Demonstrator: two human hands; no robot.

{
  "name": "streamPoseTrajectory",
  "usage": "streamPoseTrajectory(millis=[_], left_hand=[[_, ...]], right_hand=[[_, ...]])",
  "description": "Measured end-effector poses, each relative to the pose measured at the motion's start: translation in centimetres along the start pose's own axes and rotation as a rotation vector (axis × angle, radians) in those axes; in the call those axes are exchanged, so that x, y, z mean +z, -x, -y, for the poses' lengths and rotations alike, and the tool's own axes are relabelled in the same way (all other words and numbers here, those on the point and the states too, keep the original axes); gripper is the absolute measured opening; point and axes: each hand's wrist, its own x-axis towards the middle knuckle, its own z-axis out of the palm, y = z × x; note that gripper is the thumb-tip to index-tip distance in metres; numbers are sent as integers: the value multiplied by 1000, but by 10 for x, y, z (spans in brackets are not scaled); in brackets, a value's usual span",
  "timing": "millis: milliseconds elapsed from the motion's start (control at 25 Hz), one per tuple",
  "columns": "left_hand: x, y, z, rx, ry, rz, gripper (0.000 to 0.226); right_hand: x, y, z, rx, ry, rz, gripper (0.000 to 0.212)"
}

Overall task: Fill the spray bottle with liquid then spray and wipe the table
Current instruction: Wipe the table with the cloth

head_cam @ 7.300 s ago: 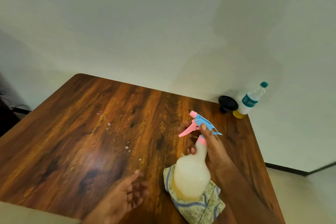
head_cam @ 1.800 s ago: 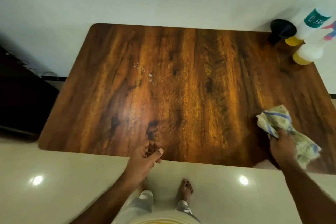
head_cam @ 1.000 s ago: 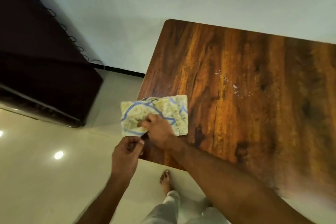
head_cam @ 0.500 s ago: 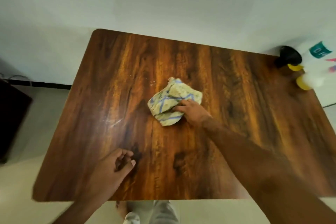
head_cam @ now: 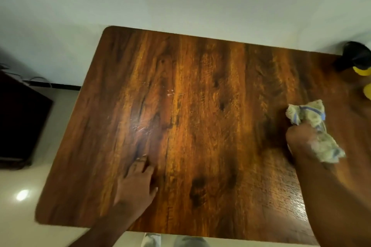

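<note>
Head view: our right hand (head_cam: 301, 142) clutches the crumpled cream-and-blue patterned cloth (head_cam: 313, 126) at the right side of the brown wood-grain table (head_cam: 200, 126). The faint wet smears (head_cam: 140, 126), blurred, lie leftward, nearer our left hand (head_cam: 136, 184), which rests open, fingers flat.

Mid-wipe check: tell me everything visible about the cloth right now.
The cloth is a crumpled, bunched rag, pale cream with a faded print and blue stripes, soft woven fabric by the look. It lies on the wooden table near its right side. The right hand grips its middle, with cloth sticking out beyond the hand at both ends. The picture is blurred, so wetness cannot be judged.
</note>
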Motion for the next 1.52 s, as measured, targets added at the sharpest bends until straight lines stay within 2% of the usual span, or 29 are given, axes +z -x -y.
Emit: streamPoseTrajectory(millis=[80,200,320,440,560,640,720,840,880,960,1040,1160,1240,1280,1360,1440,1520], left_hand=[[-3,-1,3,14,-19,46,74],[-11,-2,8,59,-48,85,78],[-12,-4,11,96,-84,117,76],[-9,-1,10,71,5,48,64],[-6,15,19,-83,262,-169,45],[-8,27,34,-219,347,-289,38],[-6,32,51,-344,347,-388,41],[-5,25,62,-386,310,-387,57],[-4,19,59,-352,292,-342,60],[1,9,51,-257,240,-277,63],[5,0,36,-169,233,-250,60],[6,2,20,-101,268,-252,56],[8,5,18,-65,271,-278,54],[11,12,25,-55,264,-279,53],[12,13,27,-20,287,-268,53],[13,14,28,-3,321,-255,51],[14,24,40,-7,373,-281,50]], right_hand=[[19,22,46,8,-75,21,48],[75,47,99,-64,-161,-47,45],[123,97,177,-294,-217,151,44],[167,181,249,-636,-233,399,42],[196,283,270,-1154,-56,684,39],[198,322,254,-1476,128,760,37],[190,322,232,-1714,252,819,36],[167,264,207,-1908,398,747,38],[157,236,203,-1902,427,719,39],[137,173,197,-1770,397,668,41],[111,96,183,-1506,326,590,42],[63,-13,130,-1040,193,370,36],[38,-59,78,-770,86,246,57],[36,-62,52,-699,47,199,70],[27,-61,16,-512,27,140,75],[24,-42,5,-384,-49,120,66],[36,-5,23,-290,-183,185,51]])
